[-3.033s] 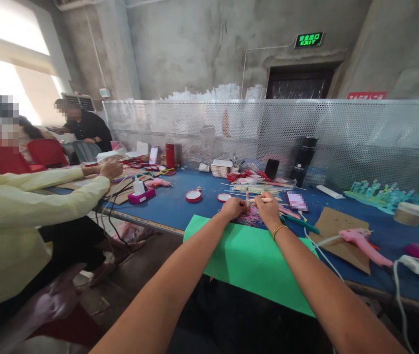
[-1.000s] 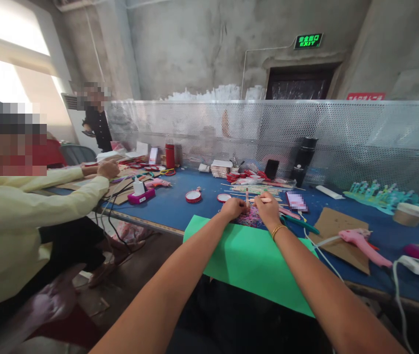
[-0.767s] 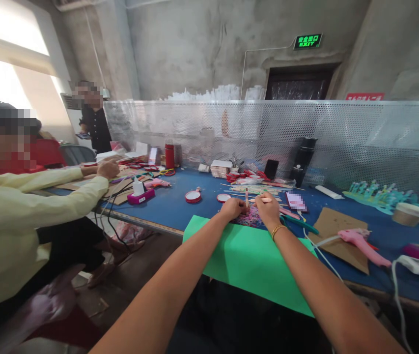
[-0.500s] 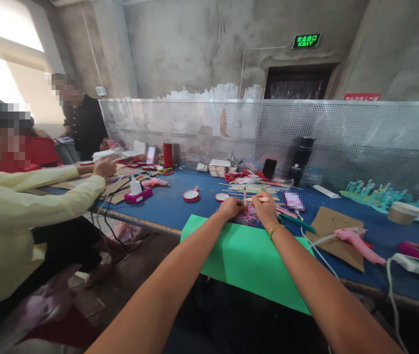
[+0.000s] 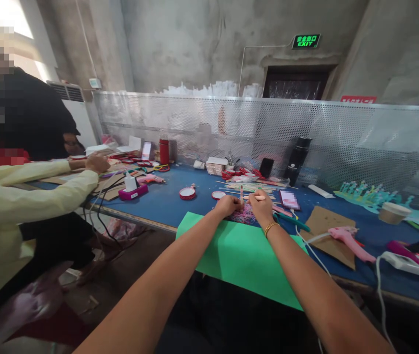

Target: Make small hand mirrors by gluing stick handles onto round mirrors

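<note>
Where the near edge runs: blue table [image 5: 167, 202], a green sheet [image 5: 238, 255] draped over its side.
Right hand [image 5: 263, 208]: fingers closed round a pale pen-like tool [image 5: 260, 197].
Left hand [image 5: 227, 206]: fingertips pinching an upright stick [image 5: 241, 192].
Pink-purple strands [image 5: 245, 217]: tangled on the table below both hands.
Pen-like tool: nearly level, tip near the stick.
Upright stick: thin, between the hands.

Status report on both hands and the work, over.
Left hand: holding small upright stick. Right hand: gripping pale pen-like tool. Tangled coloured threads close by both.
</note>
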`<state>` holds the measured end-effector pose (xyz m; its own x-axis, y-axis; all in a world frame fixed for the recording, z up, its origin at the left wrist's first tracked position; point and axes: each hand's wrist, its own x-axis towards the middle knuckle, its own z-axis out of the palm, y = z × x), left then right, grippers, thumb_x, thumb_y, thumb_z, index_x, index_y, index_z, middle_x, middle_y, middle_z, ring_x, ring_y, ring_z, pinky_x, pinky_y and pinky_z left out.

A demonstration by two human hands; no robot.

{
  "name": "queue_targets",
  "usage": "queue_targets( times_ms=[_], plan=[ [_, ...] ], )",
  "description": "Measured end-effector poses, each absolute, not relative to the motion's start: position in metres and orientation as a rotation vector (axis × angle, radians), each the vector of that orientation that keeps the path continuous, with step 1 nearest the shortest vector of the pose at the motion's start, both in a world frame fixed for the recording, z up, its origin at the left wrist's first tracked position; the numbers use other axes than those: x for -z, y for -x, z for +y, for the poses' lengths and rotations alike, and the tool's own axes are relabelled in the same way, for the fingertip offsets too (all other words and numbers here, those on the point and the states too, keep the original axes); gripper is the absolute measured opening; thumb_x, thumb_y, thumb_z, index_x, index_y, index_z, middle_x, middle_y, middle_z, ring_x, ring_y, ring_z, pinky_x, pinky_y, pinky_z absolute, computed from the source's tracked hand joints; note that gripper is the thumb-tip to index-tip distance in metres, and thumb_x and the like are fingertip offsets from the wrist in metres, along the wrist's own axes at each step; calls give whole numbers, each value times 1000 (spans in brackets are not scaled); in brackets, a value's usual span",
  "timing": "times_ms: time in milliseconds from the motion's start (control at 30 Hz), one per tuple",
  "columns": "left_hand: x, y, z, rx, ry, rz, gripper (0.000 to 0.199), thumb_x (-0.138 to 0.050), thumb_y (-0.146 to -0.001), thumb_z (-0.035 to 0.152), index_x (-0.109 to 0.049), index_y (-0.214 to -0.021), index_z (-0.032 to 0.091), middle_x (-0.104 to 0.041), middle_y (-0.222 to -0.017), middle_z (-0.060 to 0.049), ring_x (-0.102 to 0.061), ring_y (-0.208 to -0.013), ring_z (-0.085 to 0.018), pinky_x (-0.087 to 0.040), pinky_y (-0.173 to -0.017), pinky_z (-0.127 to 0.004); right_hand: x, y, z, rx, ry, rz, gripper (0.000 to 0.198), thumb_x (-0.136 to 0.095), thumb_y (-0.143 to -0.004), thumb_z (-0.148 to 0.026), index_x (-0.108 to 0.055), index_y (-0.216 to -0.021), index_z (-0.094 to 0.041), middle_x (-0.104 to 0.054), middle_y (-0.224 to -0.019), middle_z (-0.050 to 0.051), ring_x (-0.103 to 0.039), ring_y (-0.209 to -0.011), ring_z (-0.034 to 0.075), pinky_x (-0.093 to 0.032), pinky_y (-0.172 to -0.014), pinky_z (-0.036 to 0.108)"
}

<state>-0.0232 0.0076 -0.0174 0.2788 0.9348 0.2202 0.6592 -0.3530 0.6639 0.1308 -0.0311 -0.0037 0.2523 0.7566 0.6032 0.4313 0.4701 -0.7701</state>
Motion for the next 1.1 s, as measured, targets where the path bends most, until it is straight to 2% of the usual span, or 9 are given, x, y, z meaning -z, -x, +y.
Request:
queue_targets(
  times_ms=[367,533,1100],
  plan=[
    [10,22,1,-792,-2131,1467,24,-66,-74,37,-76,-80,17,-65,-63,1,-49,-58,-11,-34,-56,-22,5,-133,-29,-298,1183,-1361,17,-50,-74,-36,-50,-62,-25,-62,-57,-1,-54,-59,19,-41,-62,30],
    [13,23,2,-800,-2085,1467,23,-66,-74,36,-76,-83,18,-68,-69,1,-51,-59,-10,-36,-58,-22,6,-132,-29,-345,1146,-1384,17,-52,-74,-37,-50,-63,-25,-62,-58,-1,-54,-59,19,-41,-63,31],
    [9,22,-1,-789,-2132,1454,22,-66,-74,35,-75,-79,16,-65,-64,1,-50,-59,-11,-33,-57,-23,4,-132,-32,-290,1176,-1369,16,-50,-74,-35,-49,-61,-26,-63,-58,0,-55,-58,19,-40,-61,30]
  ],
)
